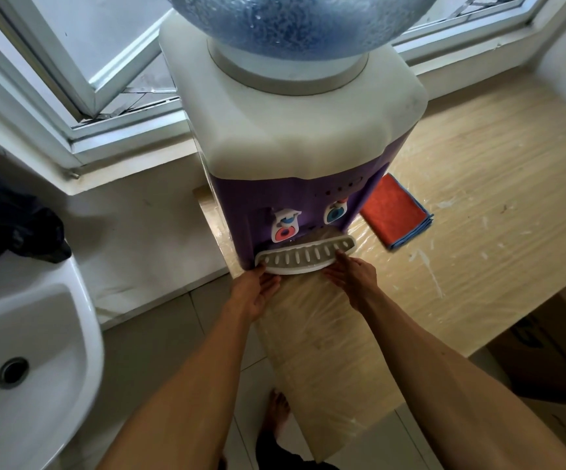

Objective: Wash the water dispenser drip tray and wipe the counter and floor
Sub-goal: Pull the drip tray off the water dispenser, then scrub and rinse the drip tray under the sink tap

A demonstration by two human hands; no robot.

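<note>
One drip tray point(305, 257), two taps point(285, 225), one cloth point(395, 213)

Cut off and covered
The bottle point(295, 25) runs past the top edge and the sink point(85, 317) past the left. The drip tray point(305, 257) hides its rear under the dispenser point(291, 130).

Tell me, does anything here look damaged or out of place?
The counter right of the water dispenser wears wrinkled clear film with white scuffs. The drip tray juts out from the dispenser's base; the left hand and right hand hold its ends.
</note>
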